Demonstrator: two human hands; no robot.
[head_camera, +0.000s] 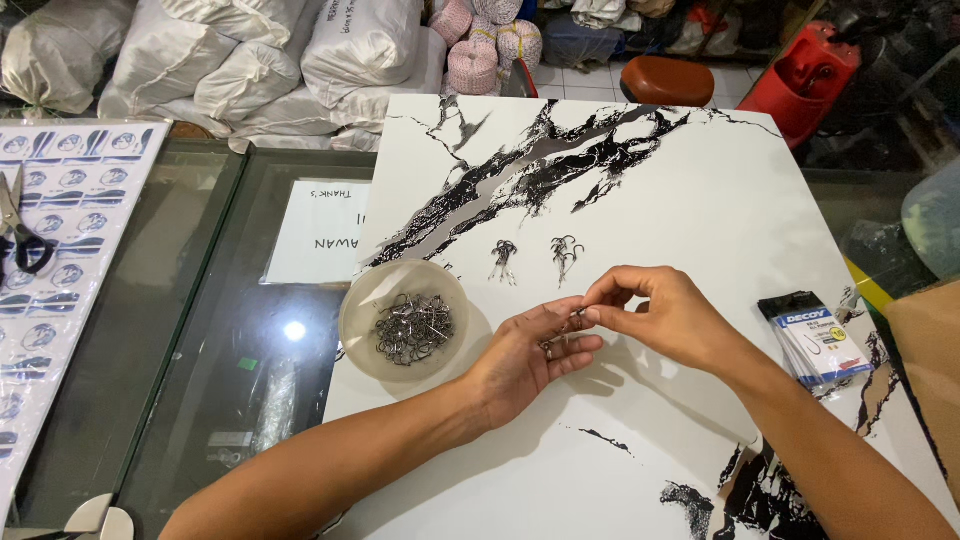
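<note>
While both hands (590, 325) meet, fingertips pinching small hooks (560, 330), bowl (404, 320) left.

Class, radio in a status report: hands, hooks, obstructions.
Left hand cupping hooks. Right hand pinching at them. Bowl of hooks beside left hand. Nothing blocking.

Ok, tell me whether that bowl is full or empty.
Partly full. The bowl stands upright on the marble board, with a heap of metal hooks covering its bottom, well below the rim.

Black-handled scissors (22, 232) lie on a printed sheet (70, 200); white sacks (250, 60), a brown stool (667, 80) and a red container (800, 75) stand behind the glass counter (200, 330).
</note>
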